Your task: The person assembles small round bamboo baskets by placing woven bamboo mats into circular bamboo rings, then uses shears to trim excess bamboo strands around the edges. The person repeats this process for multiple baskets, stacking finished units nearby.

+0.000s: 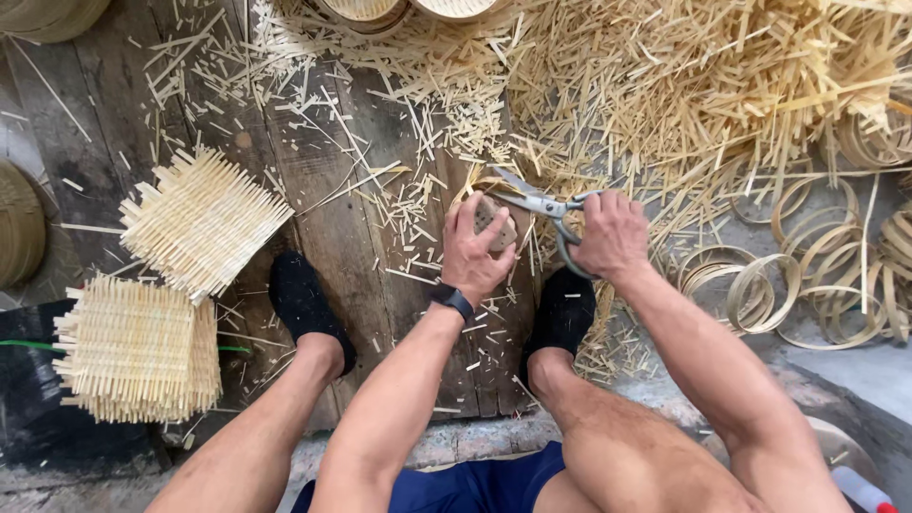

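Bamboo everywhere. Two woven mat stacks (166, 294) lie at left on the plank floor (323, 218). My left hand (475, 249) is clamped on a small woven piece (495, 224), steadying it for trimming; my right hand (610, 234) grips scissors (543, 205), blades parted at its edge. Bamboo hoops (817, 275) lie at right.

Single head-worn cam, looking steeply down from above, close range, own arms and knees entering from frame bottom, wooden floor (313, 228) filling centre.

— What's hidden under the left hand (472, 249)?
— Most of the woven bamboo piece (491, 222); the scissors (548, 211) handles vanish inside the right hand (610, 235).
— Beyond them?
— Bamboo baskets (408, 9), cut off.
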